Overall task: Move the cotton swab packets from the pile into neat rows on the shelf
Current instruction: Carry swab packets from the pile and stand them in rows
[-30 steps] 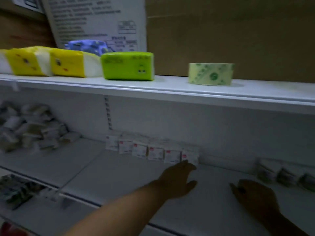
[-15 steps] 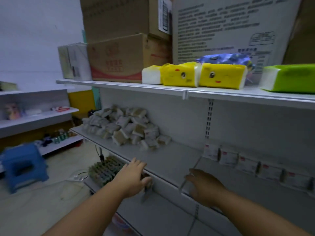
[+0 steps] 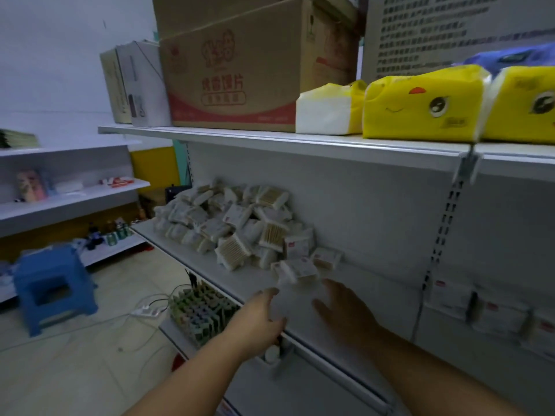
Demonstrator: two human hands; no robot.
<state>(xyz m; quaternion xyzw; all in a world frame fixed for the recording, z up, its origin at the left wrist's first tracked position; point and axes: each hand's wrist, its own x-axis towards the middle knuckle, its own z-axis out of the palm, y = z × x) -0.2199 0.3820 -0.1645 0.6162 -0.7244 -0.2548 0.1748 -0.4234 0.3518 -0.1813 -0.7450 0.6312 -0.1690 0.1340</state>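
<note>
A loose pile of white cotton swab packets (image 3: 234,223) lies on the middle white shelf (image 3: 345,295), heaped against the back panel. The nearest packet (image 3: 295,271) sits at the pile's right end. My left hand (image 3: 261,316) reaches over the shelf's front edge, fingers relaxed and holding nothing. My right hand (image 3: 342,307) hovers flat over the shelf just below that nearest packet, fingers spread, also holding nothing. A row of packets (image 3: 480,307) stands along the back of the shelf at the right, blurred.
The upper shelf (image 3: 300,142) carries cardboard boxes (image 3: 231,70) and yellow tissue packs (image 3: 420,106). A lower shelf holds a rack of small items (image 3: 201,313). A blue stool (image 3: 51,286) and a power strip with cables (image 3: 147,310) are on the floor at the left.
The view has swung left from the row of packets to the pile. Both hands have moved left along the shelf and now sit just short of the pile's nearest packet.
</note>
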